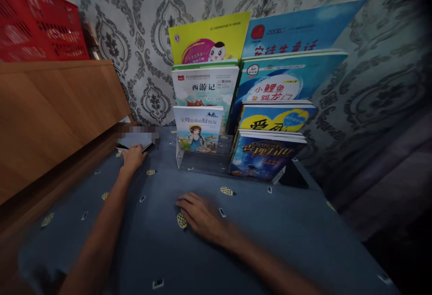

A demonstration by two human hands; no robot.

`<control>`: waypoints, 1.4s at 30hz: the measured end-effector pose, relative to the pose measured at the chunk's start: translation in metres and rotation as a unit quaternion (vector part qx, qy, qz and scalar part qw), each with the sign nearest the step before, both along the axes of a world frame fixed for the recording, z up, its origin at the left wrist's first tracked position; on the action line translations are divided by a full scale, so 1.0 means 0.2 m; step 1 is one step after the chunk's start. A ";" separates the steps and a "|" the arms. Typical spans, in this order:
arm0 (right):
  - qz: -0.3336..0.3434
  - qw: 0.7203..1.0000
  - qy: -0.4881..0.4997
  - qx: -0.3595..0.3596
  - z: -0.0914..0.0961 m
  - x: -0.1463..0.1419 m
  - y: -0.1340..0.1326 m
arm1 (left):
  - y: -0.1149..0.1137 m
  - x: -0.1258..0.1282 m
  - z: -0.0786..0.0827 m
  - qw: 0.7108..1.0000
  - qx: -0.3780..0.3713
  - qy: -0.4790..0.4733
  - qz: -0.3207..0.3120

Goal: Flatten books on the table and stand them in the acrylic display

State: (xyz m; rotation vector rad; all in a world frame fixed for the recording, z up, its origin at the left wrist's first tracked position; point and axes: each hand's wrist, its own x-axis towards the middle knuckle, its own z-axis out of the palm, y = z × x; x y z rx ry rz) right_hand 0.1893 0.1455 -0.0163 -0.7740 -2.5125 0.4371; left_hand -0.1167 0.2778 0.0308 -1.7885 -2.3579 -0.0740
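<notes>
Book (135,141), centre left, is touched by left hand (133,158), grip not discernible; right hand (199,216) is laid flat, released, on desk (276,227).

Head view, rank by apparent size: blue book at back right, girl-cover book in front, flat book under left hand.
1. Blue book at back right, largest though partly covered.
2. Girl-cover book.
3. Flat book under the left hand; lies foreshortened and blurred, so its rank below the girl-cover book is unsure.

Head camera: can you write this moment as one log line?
left hand: on flat book by wooden panel | right hand: flat on blue cloth | book rack: holds books, apart from hands
</notes>
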 end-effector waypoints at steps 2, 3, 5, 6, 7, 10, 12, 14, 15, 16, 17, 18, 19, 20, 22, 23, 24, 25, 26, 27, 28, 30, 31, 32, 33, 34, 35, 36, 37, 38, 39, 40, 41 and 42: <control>0.006 0.999 0.035 0.010 -0.05 0.03 -0.02 | -0.01 -0.01 0.00 1.000 0.002 0.016 -0.007; 0.004 0.999 0.042 0.013 -0.06 0.03 -0.02 | -0.02 -0.01 0.00 1.000 0.002 0.023 -0.009; 0.002 0.999 0.045 0.015 -0.08 0.04 -0.02 | -0.03 -0.02 0.01 0.999 0.003 0.035 -0.011; 0.003 0.999 0.047 0.016 -0.09 0.03 -0.02 | -0.03 -0.02 0.01 0.999 0.002 0.040 -0.012; 0.004 0.998 0.052 0.017 -0.09 0.03 -0.01 | -0.04 -0.01 0.01 0.999 0.001 0.044 -0.014; 0.000 0.997 0.076 0.018 -0.12 0.02 0.00 | -0.07 -0.01 0.02 0.998 -0.003 0.057 -0.025; 0.001 0.996 0.089 0.017 -0.13 0.01 0.01 | -0.10 0.01 0.02 0.997 -0.010 0.065 -0.034; 0.009 0.996 0.093 0.013 -0.13 0.01 0.01 | -0.15 0.03 0.02 0.996 -0.018 0.072 -0.043; 0.010 0.996 0.091 0.011 -0.13 0.01 0.01 | -0.17 0.04 0.01 0.996 -0.022 0.075 -0.047; 0.009 0.996 0.086 0.009 -0.12 0.01 0.01 | -0.20 0.05 0.01 0.995 -0.027 0.079 -0.051; 0.009 0.997 0.082 0.006 -0.11 0.01 0.01 | -0.23 0.06 0.00 0.995 -0.031 0.081 -0.055; 0.009 0.997 0.078 0.003 -0.11 0.01 0.00 | -0.26 0.07 0.00 0.994 -0.035 0.083 -0.059; 0.010 0.997 0.076 0.001 -0.10 0.01 0.00 | -0.29 0.08 -0.01 0.994 -0.040 0.084 -0.063; 0.012 0.997 0.075 0.000 -0.10 0.01 0.00 | -0.33 0.10 -0.02 0.993 -0.045 0.085 -0.067; 0.014 0.997 0.076 0.002 -0.11 0.01 0.01 | -0.41 0.11 -0.04 0.992 -0.056 0.085 -0.075; 0.014 0.997 0.077 0.005 -0.11 0.01 0.01 | -0.45 0.11 -0.05 0.991 -0.062 0.085 -0.077; 0.013 0.997 0.078 0.008 -0.11 0.01 0.01 | -0.49 0.11 -0.06 0.991 -0.071 0.084 -0.078; 0.012 0.997 0.079 0.010 -0.12 0.01 0.01 | -0.53 0.11 -0.07 0.990 -0.082 0.082 -0.080; 0.014 0.997 0.079 0.011 -0.12 0.02 0.01 | -0.57 0.10 -0.07 0.989 -0.096 0.078 -0.083; 0.017 0.997 0.080 0.011 -0.12 0.02 0.01 | -0.60 0.08 -0.07 0.987 -0.111 0.069 -0.088; 0.020 0.996 0.082 0.011 -0.13 0.02 0.01 | -0.62 0.06 -0.07 0.985 -0.128 0.056 -0.098; 0.024 0.996 0.084 0.010 -0.13 0.02 0.02 | -0.63 0.01 -0.05 0.980 -0.155 0.018 -0.121; 0.025 0.996 0.085 0.009 -0.13 0.01 0.02 | -0.61 -0.02 -0.03 0.979 -0.161 -0.005 -0.128; 0.023 0.996 0.087 0.007 -0.13 0.01 0.02 | -0.58 -0.05 -0.02 0.979 -0.160 -0.026 -0.128; 0.022 0.996 0.090 0.004 -0.13 0.01 0.02 | -0.53 -0.08 0.00 0.982 -0.145 -0.044 -0.113; 0.022 0.995 0.094 0.001 -0.13 0.01 0.01 | -0.48 -0.10 0.01 0.988 -0.120 -0.058 -0.078; 0.022 0.995 0.096 -0.002 -0.12 0.02 0.01 | -0.43 -0.13 0.02 0.992 -0.104 -0.057 -0.048; 0.020 0.995 0.095 -0.005 -0.12 0.03 0.00 | -0.37 -0.15 0.02 0.994 -0.092 -0.055 -0.021; 0.016 0.996 0.091 -0.005 -0.11 0.06 -0.01 | -0.32 -0.16 0.02 0.995 -0.080 -0.053 0.009; 0.010 0.996 0.086 -0.004 -0.11 0.09 -0.01 | -0.28 -0.17 0.01 0.996 -0.070 -0.053 0.033; 0.003 0.997 0.078 0.000 -0.10 0.13 -0.02 | -0.25 -0.18 0.00 0.995 -0.064 -0.055 0.053; -0.006 0.997 0.072 0.004 -0.10 0.19 -0.02 | -0.23 -0.19 -0.02 0.994 -0.058 -0.057 0.069; -0.017 0.998 0.067 0.011 -0.10 0.25 -0.03 | -0.22 -0.19 -0.05 0.994 -0.052 -0.059 0.079; -0.029 0.998 0.063 0.015 -0.10 0.32 -0.03 | -0.21 -0.20 -0.07 0.993 -0.046 -0.061 0.085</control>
